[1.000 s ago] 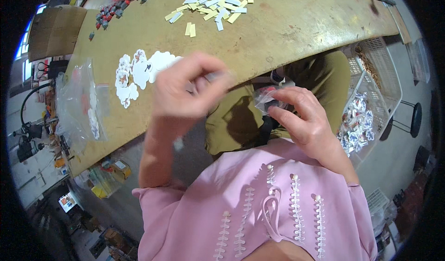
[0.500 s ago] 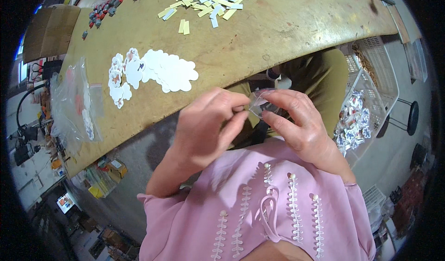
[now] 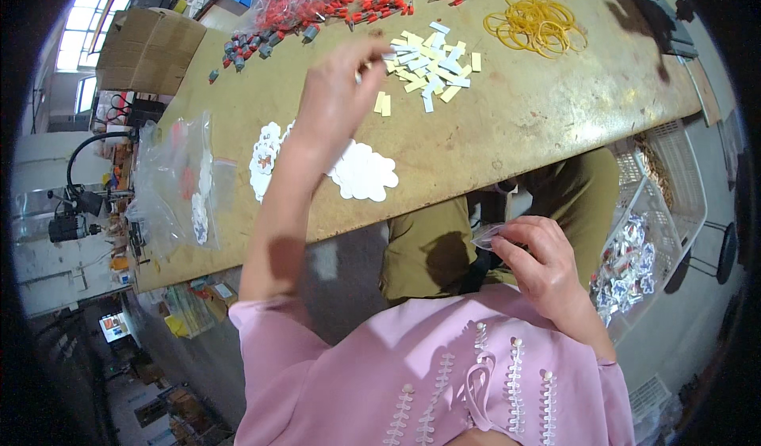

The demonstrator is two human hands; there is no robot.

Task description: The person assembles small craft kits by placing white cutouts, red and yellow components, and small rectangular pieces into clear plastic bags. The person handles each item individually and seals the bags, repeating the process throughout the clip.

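Left hand (image 3: pixel 337 89) out over workbench (image 3: pixel 523 129), fingertips pinched at edge of the white and yellow paper strips (image 3: pixel 428 69). Right hand (image 3: pixel 539 267) at lap, fingers clamped on small clear plastic bag (image 3: pixel 487 236).

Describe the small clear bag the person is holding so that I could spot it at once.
Start at the long yellowish worktable, then drop below its near edge to the person's lap. There the right hand pinches a small clear plastic bag at its fingertips. Unlike the big crumpled clear bag on the table's left end, it is tiny, flat and held up.
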